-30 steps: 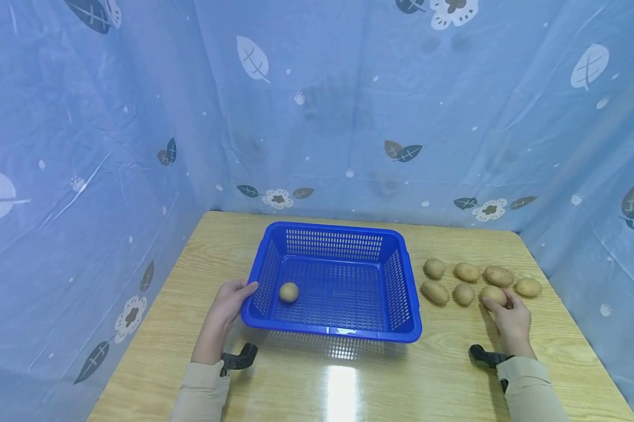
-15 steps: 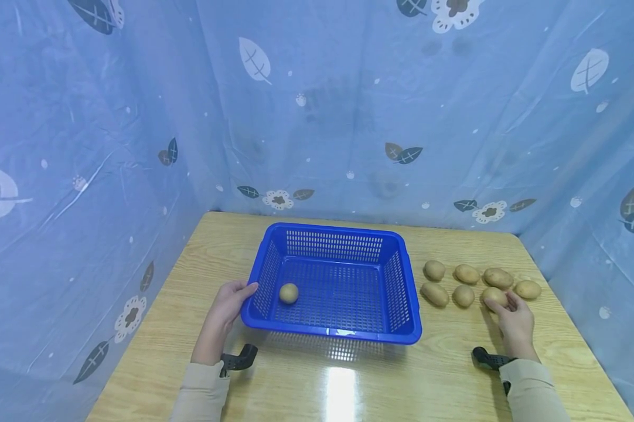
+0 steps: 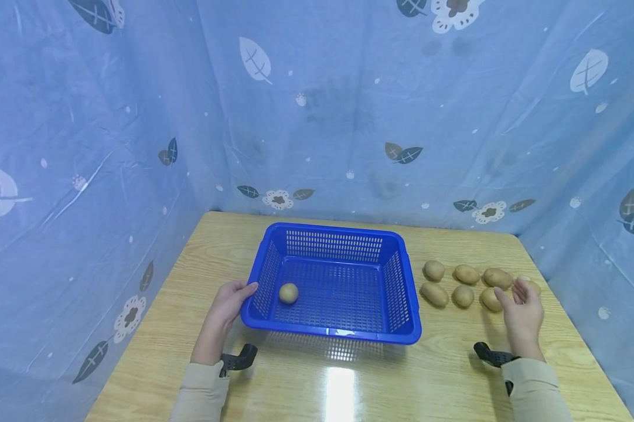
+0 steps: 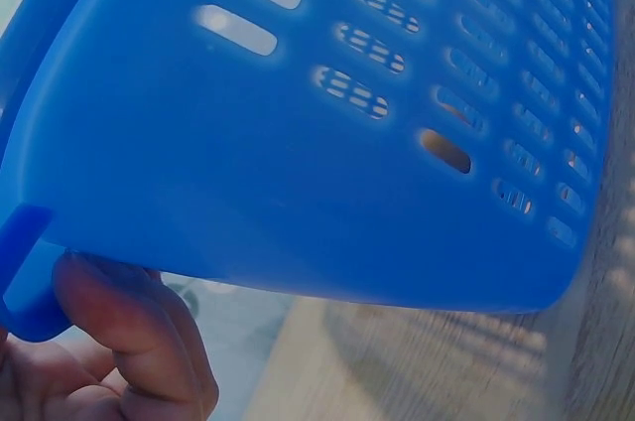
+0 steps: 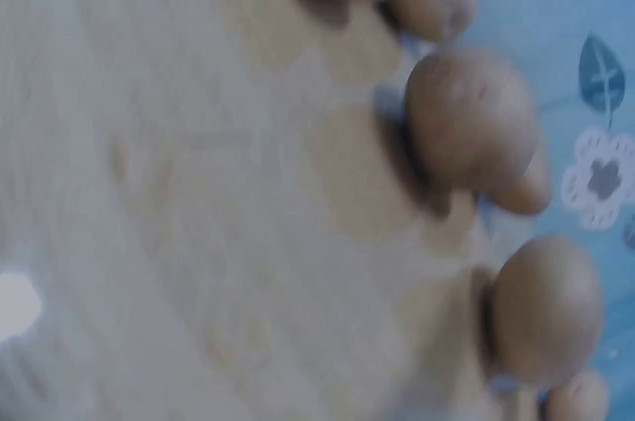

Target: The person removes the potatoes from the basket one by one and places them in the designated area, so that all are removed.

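Note:
My left hand (image 3: pixel 227 305) grips the left rim of a blue plastic basket (image 3: pixel 343 333). In the left wrist view, curled fingers (image 4: pixel 134 332) hold the rim against the slotted wall. One round potato (image 3: pixel 289 293) lies inside, near the basket's left wall. At the right, my right hand (image 3: pixel 525 319) hovers over the table with thumb and fingers apart and nothing between them. Just left of it lies a potato (image 3: pixel 490 299); the rightmost potato (image 3: pixel 534 286) is partly hidden behind its fingers. Blurred potatoes (image 5: pixel 471 118) show in the right wrist view, without the hand.
Several more potatoes lie in two rows right of the basket, among them a long one (image 3: pixel 435 294) and a round one (image 3: pixel 434 270) nearest to it. All stands on a wooden table (image 3: pixel 401 387). A blue patterned sheet (image 3: pixel 338 117) hangs around the back and sides.
My right hand has let go of the potato in the front row and moved slightly right, its fingers spreading. That potato stays on the table. The left hand and basket have not moved.

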Demonstrator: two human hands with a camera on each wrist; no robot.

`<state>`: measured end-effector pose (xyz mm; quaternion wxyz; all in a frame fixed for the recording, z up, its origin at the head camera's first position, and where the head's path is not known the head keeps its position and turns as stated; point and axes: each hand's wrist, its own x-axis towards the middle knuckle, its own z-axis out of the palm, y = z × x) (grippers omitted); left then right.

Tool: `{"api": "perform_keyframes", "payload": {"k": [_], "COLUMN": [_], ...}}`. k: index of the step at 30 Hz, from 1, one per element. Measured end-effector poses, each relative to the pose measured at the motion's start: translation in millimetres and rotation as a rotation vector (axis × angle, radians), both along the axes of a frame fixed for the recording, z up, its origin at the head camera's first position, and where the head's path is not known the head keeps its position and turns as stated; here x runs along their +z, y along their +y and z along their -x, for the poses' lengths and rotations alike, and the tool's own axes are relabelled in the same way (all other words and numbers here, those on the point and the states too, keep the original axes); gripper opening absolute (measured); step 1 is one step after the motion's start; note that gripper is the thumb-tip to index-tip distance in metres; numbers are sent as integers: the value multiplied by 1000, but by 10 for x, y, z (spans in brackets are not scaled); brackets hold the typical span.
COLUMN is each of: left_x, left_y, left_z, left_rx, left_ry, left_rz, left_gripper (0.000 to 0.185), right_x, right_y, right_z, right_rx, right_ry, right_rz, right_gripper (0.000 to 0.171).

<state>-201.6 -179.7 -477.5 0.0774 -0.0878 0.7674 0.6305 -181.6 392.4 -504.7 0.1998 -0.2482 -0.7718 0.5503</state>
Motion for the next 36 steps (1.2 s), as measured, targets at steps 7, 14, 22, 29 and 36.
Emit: {"api": "perform_keyframes", "payload": {"k": [7,14,22,29,36], "left_x": [8,1,9,13,15], "left_y": [0,3,4,7,4], "left_z": [-15,-9,-32,-20,-7], "left_rx": [3,5,-2,9,13], "left_ry": [5,5,38,11,1], "left_rz": [13,11,-16,-2,0], "left_gripper": [37,36,38,36,36], "right_x": [184,323,425,557,693], "right_y": [-172,-350,-500,-635,-794], "right_z": [40,80,87,111,149], "right_rx": [126,288,391,436,506], "right_ry": [136,301,369,422,439], "right_rz": [48,153,143,132,86], "right_gripper": [67,64,59,57,54]}}
